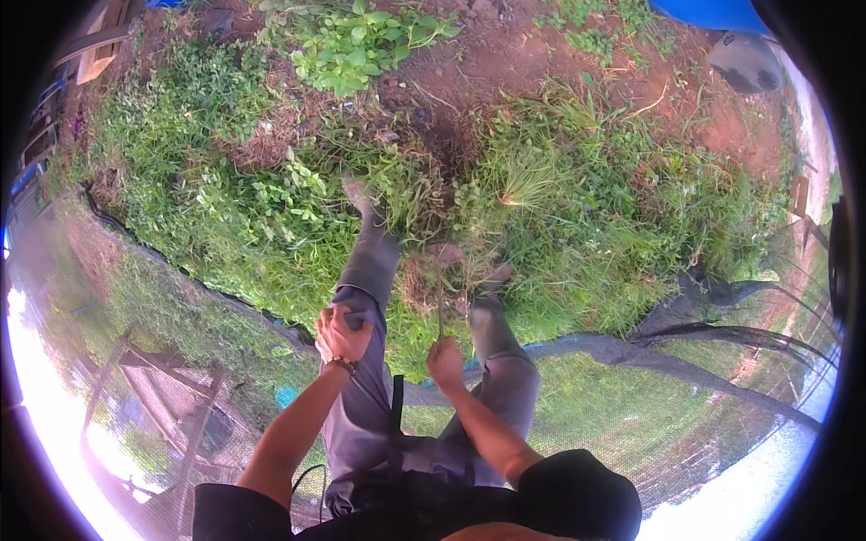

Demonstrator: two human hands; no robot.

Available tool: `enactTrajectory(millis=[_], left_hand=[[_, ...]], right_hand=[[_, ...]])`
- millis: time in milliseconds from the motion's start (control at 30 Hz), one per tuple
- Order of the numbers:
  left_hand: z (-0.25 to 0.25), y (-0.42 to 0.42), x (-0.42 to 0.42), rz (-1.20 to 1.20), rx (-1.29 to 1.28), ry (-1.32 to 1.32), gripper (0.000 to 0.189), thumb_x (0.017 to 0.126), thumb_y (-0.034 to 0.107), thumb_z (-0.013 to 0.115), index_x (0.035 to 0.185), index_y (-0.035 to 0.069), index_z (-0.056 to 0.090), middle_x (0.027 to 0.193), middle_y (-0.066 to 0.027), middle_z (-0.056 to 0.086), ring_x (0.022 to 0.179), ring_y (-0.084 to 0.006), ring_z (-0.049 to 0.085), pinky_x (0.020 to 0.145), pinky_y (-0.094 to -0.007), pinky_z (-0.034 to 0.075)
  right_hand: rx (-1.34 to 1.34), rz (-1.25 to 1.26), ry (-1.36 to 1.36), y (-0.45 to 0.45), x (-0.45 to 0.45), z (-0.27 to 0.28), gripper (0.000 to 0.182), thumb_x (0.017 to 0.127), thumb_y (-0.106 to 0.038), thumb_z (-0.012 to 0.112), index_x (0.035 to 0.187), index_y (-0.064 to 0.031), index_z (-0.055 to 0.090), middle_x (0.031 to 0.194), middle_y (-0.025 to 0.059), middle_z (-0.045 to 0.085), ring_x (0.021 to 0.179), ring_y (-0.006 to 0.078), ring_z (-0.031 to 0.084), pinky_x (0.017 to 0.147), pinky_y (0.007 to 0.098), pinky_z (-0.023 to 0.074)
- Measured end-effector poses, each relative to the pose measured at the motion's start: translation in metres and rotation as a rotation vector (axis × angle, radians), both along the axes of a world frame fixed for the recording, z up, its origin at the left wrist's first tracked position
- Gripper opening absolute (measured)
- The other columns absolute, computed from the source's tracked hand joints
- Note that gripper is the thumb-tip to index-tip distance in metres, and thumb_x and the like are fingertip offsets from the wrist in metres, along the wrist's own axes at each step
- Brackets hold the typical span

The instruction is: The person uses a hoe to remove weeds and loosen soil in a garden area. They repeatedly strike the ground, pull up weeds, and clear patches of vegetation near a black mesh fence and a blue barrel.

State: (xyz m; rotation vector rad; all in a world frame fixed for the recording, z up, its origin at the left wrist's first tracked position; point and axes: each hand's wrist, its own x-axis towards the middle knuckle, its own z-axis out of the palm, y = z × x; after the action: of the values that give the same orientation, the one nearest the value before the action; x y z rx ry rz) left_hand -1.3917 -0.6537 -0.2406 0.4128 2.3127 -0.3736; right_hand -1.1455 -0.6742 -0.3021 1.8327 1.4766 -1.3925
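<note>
My left hand (pixel 343 335), with a beaded bracelet at the wrist, rests on my left knee with its fingers spread on the grey trousers (pixel 358 399). My right hand (pixel 446 362) is closed around the handle of a long-handled hand tool (pixel 440 297), which points away from me between my legs. Its broad, soil-coloured head (pixel 445 253) lies at the weeds; the exact kind of tool cannot be told. Beyond it is a patch of dark, bare soil (pixel 448 145) with uprooted or flattened weeds (pixel 392 176) beside it.
Dense grass and weeds (pixel 588 223) surround my boots. A leafy plant (pixel 358 44) grows at the top. Black mesh netting (pixel 609 358) runs behind and beside my legs. A blue object (pixel 710 13) and a grey rounded object (pixel 745 62) are at upper right, wooden boards (pixel 98 57) at upper left.
</note>
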Motion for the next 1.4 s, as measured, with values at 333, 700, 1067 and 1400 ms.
enactTrajectory(millis=[333,700,1067,1400], left_hand=[[-0.005,0.007,-0.003,0.013,0.029,-0.034,0.046,0.065,0.036,0.074,0.105,0.017,0.061,0.118,-0.0107,0.055,0.114,-0.0341,0.051,0.09,-0.051,0.047],[-0.002,-0.018,-0.013,0.109,0.06,-0.07,0.045,0.065,0.035,0.073,0.104,0.016,0.06,0.112,-0.0108,0.056,0.11,-0.0349,0.053,0.087,-0.0507,0.049],[-0.008,-0.03,-0.012,0.049,0.052,-0.018,0.043,0.067,0.036,0.073,0.104,0.017,0.061,0.114,-0.0115,0.056,0.113,-0.0351,0.053,0.088,-0.0505,0.049],[-0.01,-0.023,0.014,-0.01,0.043,0.013,0.045,0.065,0.034,0.074,0.104,0.018,0.061,0.113,-0.011,0.056,0.11,-0.035,0.054,0.088,-0.0504,0.048]], right_hand=[[0.401,-0.121,0.289,0.084,-0.032,0.014,0.017,0.089,-0.01,0.063,0.086,-0.0023,0.048,0.057,0.009,0.054,0.046,0.0228,0.056,0.043,0.0353,0.0437],[1.106,-0.51,0.956,0.419,-0.214,-0.031,0.026,0.09,0.0,0.056,0.068,-0.0029,0.043,0.052,0.0035,0.05,0.036,0.0119,0.049,0.036,0.0265,0.0429],[0.075,0.278,0.11,0.07,-0.046,-0.124,0.017,0.077,-0.013,0.064,0.089,-0.0017,0.058,0.083,0.0222,0.066,0.08,0.0432,0.065,0.07,0.0515,0.0511],[0.146,0.106,0.085,-0.007,0.061,-0.003,0.013,0.075,-0.009,0.058,0.086,-0.0016,0.054,0.075,0.0241,0.062,0.07,0.0448,0.062,0.061,0.0508,0.0476]])
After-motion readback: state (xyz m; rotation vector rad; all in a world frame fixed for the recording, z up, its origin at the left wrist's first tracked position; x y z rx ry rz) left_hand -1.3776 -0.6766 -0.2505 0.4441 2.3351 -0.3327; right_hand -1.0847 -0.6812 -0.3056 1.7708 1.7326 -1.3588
